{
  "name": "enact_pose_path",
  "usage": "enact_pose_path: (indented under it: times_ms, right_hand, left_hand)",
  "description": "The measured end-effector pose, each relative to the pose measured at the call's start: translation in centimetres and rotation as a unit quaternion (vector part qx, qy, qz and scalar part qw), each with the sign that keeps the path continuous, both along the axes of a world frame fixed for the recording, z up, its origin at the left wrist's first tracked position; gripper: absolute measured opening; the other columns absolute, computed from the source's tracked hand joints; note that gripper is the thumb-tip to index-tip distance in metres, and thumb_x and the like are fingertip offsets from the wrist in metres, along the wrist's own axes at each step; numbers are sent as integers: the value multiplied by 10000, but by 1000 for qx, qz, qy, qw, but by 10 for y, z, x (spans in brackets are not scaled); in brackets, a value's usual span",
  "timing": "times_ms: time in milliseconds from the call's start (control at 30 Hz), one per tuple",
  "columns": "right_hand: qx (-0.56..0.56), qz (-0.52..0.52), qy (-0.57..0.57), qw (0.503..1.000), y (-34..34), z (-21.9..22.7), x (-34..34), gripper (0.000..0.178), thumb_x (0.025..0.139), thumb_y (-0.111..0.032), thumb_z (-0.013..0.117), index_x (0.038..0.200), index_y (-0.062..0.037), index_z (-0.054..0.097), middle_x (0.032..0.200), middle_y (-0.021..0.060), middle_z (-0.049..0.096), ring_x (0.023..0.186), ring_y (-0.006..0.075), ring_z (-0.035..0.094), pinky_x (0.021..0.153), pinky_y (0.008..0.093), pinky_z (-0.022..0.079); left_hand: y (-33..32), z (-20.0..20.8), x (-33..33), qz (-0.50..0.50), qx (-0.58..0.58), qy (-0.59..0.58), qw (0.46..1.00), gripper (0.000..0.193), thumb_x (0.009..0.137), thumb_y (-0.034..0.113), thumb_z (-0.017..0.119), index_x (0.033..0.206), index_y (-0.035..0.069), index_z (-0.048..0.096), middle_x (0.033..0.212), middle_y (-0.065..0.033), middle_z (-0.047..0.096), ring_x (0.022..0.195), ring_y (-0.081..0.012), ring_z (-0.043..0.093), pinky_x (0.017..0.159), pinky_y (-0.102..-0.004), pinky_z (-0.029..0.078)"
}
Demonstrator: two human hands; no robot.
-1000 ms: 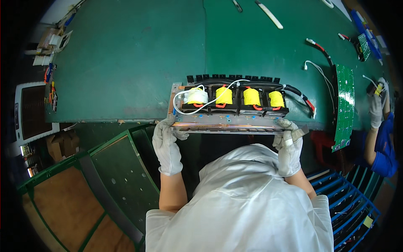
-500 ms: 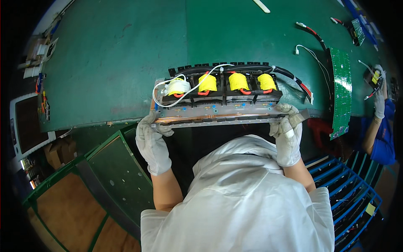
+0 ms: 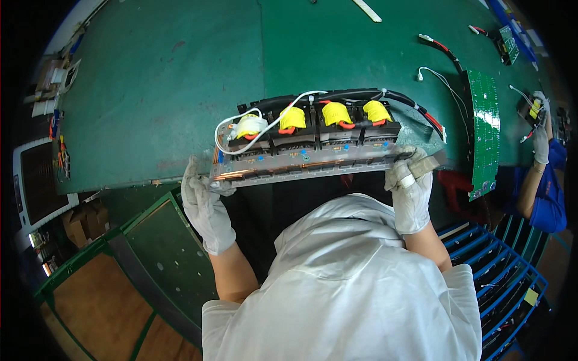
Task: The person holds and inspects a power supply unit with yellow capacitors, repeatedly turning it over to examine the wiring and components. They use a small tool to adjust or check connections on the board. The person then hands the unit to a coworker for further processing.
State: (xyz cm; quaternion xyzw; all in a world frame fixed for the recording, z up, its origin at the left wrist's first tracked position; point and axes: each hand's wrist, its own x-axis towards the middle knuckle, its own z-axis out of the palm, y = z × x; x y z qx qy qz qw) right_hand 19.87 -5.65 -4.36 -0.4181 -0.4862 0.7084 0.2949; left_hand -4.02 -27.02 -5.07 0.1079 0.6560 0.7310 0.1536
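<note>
A long circuit board (image 3: pixel 289 166) with several yellow-wrapped coils (image 3: pixel 336 113), dark heat sinks and a looped white cable (image 3: pixel 218 137) lies across the table's near edge. At its left end is my gloved left hand (image 3: pixel 206 207), fingers stretched and spread; one fingertip is close under the board's corner, and contact is hard to tell. My gloved right hand (image 3: pixel 411 195) is closed at the board's right end, its fingers bent around the corner. A small grey block (image 3: pixel 426 165) with a darker end sticks out of the same hand. The fingertips under the board are hidden.
On the green table (image 3: pixel 162 90), a green circuit board (image 3: pixel 483 132) stands to the right beside cables. Another person's gloved hand (image 3: pixel 541 147) holds a small part farther right. A blue wire rack (image 3: pixel 500 283) is at lower right; a green-framed cart (image 3: pixel 162 259) at lower left.
My left hand has loosened and shifted left, its fingers spreading off the board's end. The board has tilted and moved slightly left. My right hand keeps its hold.
</note>
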Motion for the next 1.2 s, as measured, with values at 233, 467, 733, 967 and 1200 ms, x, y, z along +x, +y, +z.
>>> enact_pose_path:
  times_ms: [233,467,733,967,1200]
  right_hand:
    - [31,-36,-11,999,2,13,-15,230,876,-142,583,1052,-3,529,734,44,559,549,94,491,515,219,398]
    - [37,-6,-33,999,-2,5,-5,212,874,-135,579,1033,-4,526,708,47,554,536,93,509,493,211,397]
    - [43,-27,-38,998,-5,4,-6,237,879,-129,583,1065,-7,502,713,47,544,540,97,499,497,215,384]
    - [39,-30,-21,999,-7,8,-10,222,889,-134,582,1063,-19,506,668,34,514,529,94,475,490,219,366]
    - [43,-38,-16,998,-5,9,-13,233,894,-134,581,1074,-4,510,640,32,506,503,97,463,479,221,361]
  left_hand:
    - [16,13,0,17,-2,10,1000,502,982,226,480,1343,-100,356,1148,-164,545,886,-172,626,731,-280,532]
    - [-6,-10,-1,-10,-4,4,1000,468,976,170,484,1335,-104,364,1163,-184,571,869,-174,644,733,-279,538]
    - [0,1,4,-8,-3,4,1000,495,944,189,534,1301,-129,405,948,-154,633,791,-157,647,701,-293,558]
    - [-2,-1,3,-15,-6,38,999,486,966,228,521,1287,-123,425,1034,-182,630,787,-141,636,710,-272,543]
    - [-2,-1,0,-18,18,4,1000,590,908,223,604,1309,-141,369,1104,-165,592,955,-179,630,768,-262,546]
